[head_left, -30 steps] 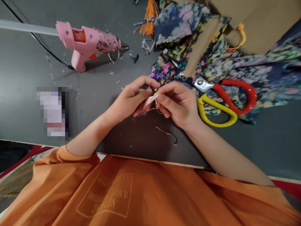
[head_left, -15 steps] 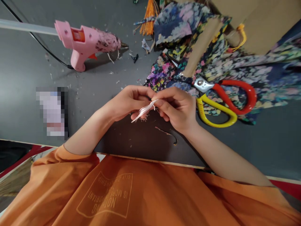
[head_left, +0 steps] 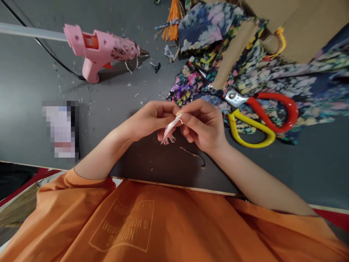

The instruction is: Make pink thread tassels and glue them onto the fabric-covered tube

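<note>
A small white tassel (head_left: 170, 128) of thin threads hangs from the fingertips of both hands, over the dark table's near part. My left hand (head_left: 152, 118) is closed, its thumb and fingers pinching the top of the tassel from the left. From the other side my right hand (head_left: 204, 125) pinches the same end between thumb and forefinger. The frayed thread ends fan out downward, toward my body. Just what the fingertips grip at the top is hidden.
A pink glue gun (head_left: 106, 47) with a black cord lies at the upper left. Red-and-yellow-handled scissors (head_left: 252, 103) rest on floral fabric (head_left: 289, 80) at the right. An orange tassel (head_left: 172, 22) is at the back. A blurred-out object (head_left: 62, 129) lies left; a thin scrap (head_left: 195, 154) lies near me.
The tassel has swung from slanting left to hanging more steeply, and its thread ends now spread out. Both hands have shifted only slightly and keep their pinch.
</note>
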Tool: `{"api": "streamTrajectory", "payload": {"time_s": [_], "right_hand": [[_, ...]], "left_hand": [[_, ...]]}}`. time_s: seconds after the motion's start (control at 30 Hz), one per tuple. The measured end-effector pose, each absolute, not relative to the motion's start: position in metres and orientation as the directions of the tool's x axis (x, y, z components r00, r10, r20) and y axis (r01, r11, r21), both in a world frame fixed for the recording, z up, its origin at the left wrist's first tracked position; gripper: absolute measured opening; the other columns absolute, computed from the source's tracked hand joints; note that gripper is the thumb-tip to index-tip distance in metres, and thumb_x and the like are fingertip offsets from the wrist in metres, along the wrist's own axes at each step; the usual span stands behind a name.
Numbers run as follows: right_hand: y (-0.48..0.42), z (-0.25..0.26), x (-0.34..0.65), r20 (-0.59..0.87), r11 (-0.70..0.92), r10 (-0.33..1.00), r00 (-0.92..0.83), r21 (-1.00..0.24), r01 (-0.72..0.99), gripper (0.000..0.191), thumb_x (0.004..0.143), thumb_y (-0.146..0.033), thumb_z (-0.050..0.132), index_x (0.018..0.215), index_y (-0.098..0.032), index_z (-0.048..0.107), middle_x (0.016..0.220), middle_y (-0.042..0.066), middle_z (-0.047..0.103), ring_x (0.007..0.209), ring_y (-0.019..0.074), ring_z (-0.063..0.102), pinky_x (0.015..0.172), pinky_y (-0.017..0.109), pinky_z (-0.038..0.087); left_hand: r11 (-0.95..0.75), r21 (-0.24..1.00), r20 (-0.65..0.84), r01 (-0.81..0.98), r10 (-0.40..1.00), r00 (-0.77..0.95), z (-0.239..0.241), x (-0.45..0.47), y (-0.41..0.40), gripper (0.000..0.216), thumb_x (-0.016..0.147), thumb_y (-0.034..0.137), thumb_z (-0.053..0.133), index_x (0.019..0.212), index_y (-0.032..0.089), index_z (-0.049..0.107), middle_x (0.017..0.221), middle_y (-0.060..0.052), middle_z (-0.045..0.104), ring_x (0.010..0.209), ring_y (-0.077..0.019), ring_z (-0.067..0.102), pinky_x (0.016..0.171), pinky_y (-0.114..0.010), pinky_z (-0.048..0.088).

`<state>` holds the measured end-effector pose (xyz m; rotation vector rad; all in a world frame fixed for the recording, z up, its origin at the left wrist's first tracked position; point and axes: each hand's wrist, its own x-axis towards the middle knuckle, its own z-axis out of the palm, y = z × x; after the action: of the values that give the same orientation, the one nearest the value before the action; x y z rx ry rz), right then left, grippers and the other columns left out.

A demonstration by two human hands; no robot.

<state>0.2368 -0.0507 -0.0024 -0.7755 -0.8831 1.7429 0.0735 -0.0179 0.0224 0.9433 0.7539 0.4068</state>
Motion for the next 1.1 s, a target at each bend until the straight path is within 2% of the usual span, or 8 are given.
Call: {"api": "streamTrajectory", "payload": {"time_s": [0.13, 0.3, 0.4, 0.53, 0.67, 0.77, 0.97, 1.1], "right_hand": [[-0.05, -0.004, 0.237, -0.109, -0.252, 0.946, -0.305, -0.839, -0.482, 0.006, 0.085, -0.024, 0.07, 0.082, -0.019, 0.067, 0.055, -0.009, 0.06, 0.038, 0.0012, 0.05, 0.032, 0.01, 0.039], [-0.052, -0.006, 0.238, -0.118, -0.251, 0.948, -0.294, -0.846, -0.47, 0.004, 0.085, -0.023, 0.069, 0.084, -0.02, 0.066, 0.054, -0.01, 0.06, 0.036, 0.0006, 0.048, 0.032, 0.01, 0.038], [-0.051, -0.007, 0.238, -0.093, -0.238, 0.95, -0.298, -0.834, -0.498, 0.002, 0.087, -0.022, 0.067, 0.085, -0.02, 0.067, 0.056, -0.009, 0.061, 0.037, 0.0005, 0.049, 0.033, 0.01, 0.038], [-0.05, -0.007, 0.238, -0.047, -0.193, 0.957, -0.288, -0.842, -0.504, 0.002, 0.089, -0.023, 0.065, 0.088, -0.022, 0.066, 0.062, -0.008, 0.062, 0.041, 0.0012, 0.051, 0.035, 0.012, 0.039], [-0.049, -0.006, 0.24, -0.025, -0.113, 0.974, -0.225, -0.916, -0.385, 0.007, 0.089, -0.028, 0.064, 0.087, -0.022, 0.062, 0.062, -0.007, 0.057, 0.042, 0.0023, 0.051, 0.038, 0.016, 0.039], [-0.049, -0.004, 0.244, 0.053, -0.021, 0.967, -0.249, -0.959, -0.284, 0.01, 0.092, -0.028, 0.059, 0.085, -0.021, 0.059, 0.064, -0.006, 0.054, 0.045, 0.0029, 0.052, 0.042, 0.017, 0.039], [-0.05, -0.003, 0.252, 0.142, 0.116, 0.92, -0.366, -0.989, -0.092, 0.016, 0.097, -0.025, 0.049, 0.082, -0.02, 0.054, 0.061, -0.006, 0.048, 0.05, 0.0049, 0.046, 0.049, 0.021, 0.034], [-0.047, -0.002, 0.253, 0.176, 0.185, 0.899, -0.401, -0.983, -0.016, 0.02, 0.096, -0.024, 0.047, 0.077, -0.019, 0.051, 0.063, -0.005, 0.047, 0.053, 0.0058, 0.043, 0.053, 0.024, 0.033]], "left_hand": [[0.487, 0.873, -0.371, 0.021, 0.636, 0.677, 0.023, 0.073, -0.017, 0.036, 0.081, 0.049, 0.07, 0.076, 0.015, 0.057, 0.057, 0.003, 0.063, 0.041, -0.0042, 0.054, 0.036, -0.014, 0.041], [0.511, 0.859, -0.391, 0.022, 0.629, 0.672, 0.022, 0.073, -0.018, 0.037, 0.08, 0.05, 0.07, 0.079, 0.015, 0.057, 0.055, 0.005, 0.06, 0.041, -0.0038, 0.053, 0.037, -0.013, 0.042], [0.511, 0.859, -0.396, 0.025, 0.634, 0.664, 0.023, 0.074, -0.018, 0.038, 0.08, 0.051, 0.07, 0.078, 0.015, 0.057, 0.056, 0.005, 0.059, 0.043, -0.0032, 0.054, 0.039, -0.012, 0.044], [0.436, 0.9, -0.331, -0.011, 0.697, 0.636, 0.021, 0.074, -0.019, 0.036, 0.082, 0.05, 0.068, 0.08, 0.018, 0.054, 0.062, 0.005, 0.06, 0.046, -0.0042, 0.056, 0.043, -0.015, 0.048], [0.325, 0.946, -0.268, 0.007, 0.766, 0.585, 0.019, 0.073, -0.018, 0.031, 0.085, 0.048, 0.066, 0.082, 0.019, 0.054, 0.058, 0.007, 0.052, 0.042, -0.003, 0.05, 0.039, -0.015, 0.042], [0.231, 0.972, -0.209, 0.037, 0.785, 0.583, 0.019, 0.072, -0.017, 0.031, 0.088, 0.047, 0.063, 0.08, 0.019, 0.054, 0.06, 0.006, 0.048, 0.042, -0.0016, 0.043, 0.038, -0.015, 0.037], [0.054, 0.991, -0.116, 0.119, 0.788, 0.605, 0.018, 0.071, -0.015, 0.033, 0.09, 0.046, 0.059, 0.076, 0.017, 0.054, 0.066, 0.003, 0.053, 0.053, -0.0033, 0.045, 0.045, -0.017, 0.038], [0.054, 0.994, -0.1, 0.093, 0.793, 0.601, 0.017, 0.071, -0.015, 0.031, 0.088, 0.043, 0.063, 0.073, 0.017, 0.057, 0.067, 0.002, 0.055, 0.059, -0.0046, 0.05, 0.051, -0.018, 0.041]]}}
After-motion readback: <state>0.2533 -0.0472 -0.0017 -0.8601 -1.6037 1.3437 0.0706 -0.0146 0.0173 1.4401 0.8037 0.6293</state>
